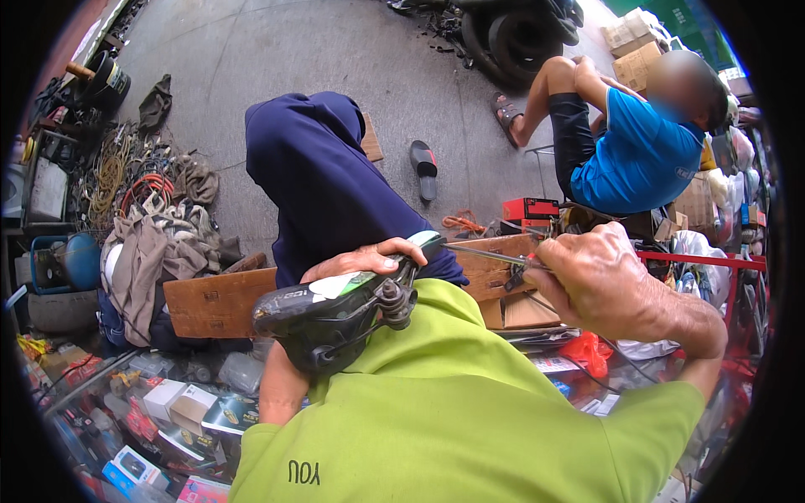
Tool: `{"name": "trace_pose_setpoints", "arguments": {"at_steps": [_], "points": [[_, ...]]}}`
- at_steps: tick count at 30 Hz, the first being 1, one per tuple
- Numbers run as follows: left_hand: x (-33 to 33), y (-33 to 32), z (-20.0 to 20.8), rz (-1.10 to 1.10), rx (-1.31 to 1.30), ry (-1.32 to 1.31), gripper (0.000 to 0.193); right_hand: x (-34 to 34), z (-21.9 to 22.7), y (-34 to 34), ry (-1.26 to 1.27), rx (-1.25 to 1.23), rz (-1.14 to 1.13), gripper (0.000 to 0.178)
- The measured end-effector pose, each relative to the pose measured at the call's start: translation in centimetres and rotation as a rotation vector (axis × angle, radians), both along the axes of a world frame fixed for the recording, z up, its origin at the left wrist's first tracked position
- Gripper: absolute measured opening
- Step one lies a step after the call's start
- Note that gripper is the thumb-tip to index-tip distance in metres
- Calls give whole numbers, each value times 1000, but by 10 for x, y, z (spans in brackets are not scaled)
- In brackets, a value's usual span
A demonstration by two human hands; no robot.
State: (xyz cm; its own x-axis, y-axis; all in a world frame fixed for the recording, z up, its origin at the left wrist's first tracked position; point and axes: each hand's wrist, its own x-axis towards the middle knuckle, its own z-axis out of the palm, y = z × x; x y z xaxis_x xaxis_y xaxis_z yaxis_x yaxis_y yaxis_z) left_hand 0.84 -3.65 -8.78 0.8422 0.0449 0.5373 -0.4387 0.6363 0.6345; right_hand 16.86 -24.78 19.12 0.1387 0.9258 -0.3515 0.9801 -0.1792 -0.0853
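Note:
My left hand (360, 261) is wrapped over the top of a long black plastic part (323, 323), which looks like a vehicle part, and steadies it against my body. The part carries a white and green patch, and a bolt with nuts (394, 303) sticks out of its side. My closed right hand (591, 277) grips what looks like a screwdriver (486, 253); its handle is mostly hidden in my fist. The thin metal shaft points left, and its tip meets or lies close to the narrow right end of the black part. I cannot tell whether it is inserted.
I sit on a wooden bench (210, 303). To the right sits another person in a blue shirt (641, 155). A loose slipper (424, 170) lies on the concrete floor. Cables and rags (142, 243) are heaped at left, boxed goods (189, 407) at lower left, and tires (516, 42) at the back.

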Motion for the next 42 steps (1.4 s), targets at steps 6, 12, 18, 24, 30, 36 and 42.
{"name": "trace_pose_setpoints", "arguments": {"at_steps": [6,12,18,24,30,36,42], "points": [[-21,-21,45,101,-231,307,51,-21,-2,-16,-120,-6,58,30],[-28,3,43,-284,-510,799,50,-44,-7,-34,-338,-5,264,40],[-1,44,96,-449,-219,782,84,-34,21,-15,-465,256,232,51],[32,82,168,-54,-132,526,82,-31,60,34,-702,549,249,31],[30,55,165,171,-176,418,74,-33,86,40,-515,644,257,41],[20,36,160,327,-269,418,35,-46,78,28,-394,568,215,41],[11,35,170,669,-5,453,27,-72,78,21,-493,503,80,46]]}}
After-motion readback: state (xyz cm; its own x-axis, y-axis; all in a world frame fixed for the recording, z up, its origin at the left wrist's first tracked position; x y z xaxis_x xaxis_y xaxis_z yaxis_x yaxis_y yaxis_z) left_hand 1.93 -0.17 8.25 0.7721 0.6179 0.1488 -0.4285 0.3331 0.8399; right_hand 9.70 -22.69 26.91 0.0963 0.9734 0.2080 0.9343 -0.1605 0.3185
